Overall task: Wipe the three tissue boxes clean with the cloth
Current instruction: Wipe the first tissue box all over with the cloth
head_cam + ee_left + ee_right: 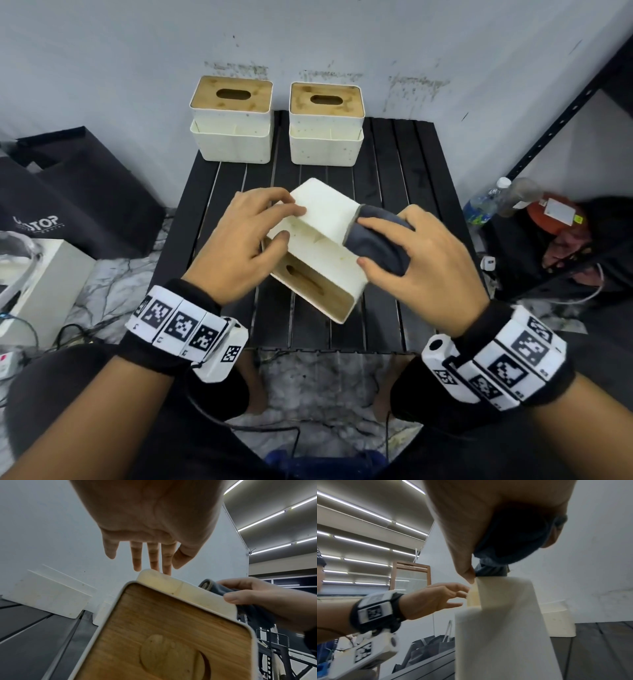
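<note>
Box number three is tipped on its side at the middle of the black table, wooden lid facing the person. Cloth, grey and bunched, presses on its right end, the right hand curled tight around it. Left hand steadies the other end, fingers straight over the top edge, thumb on the white wall, more a brace than a grip. The other two boxes, one at the back left and one beside it, stand upright by the wall. The risk, I'd say: a hard shove from the cloth could skid or roll the tipped box out from under that loose left hand, or pop the lid out.
</note>
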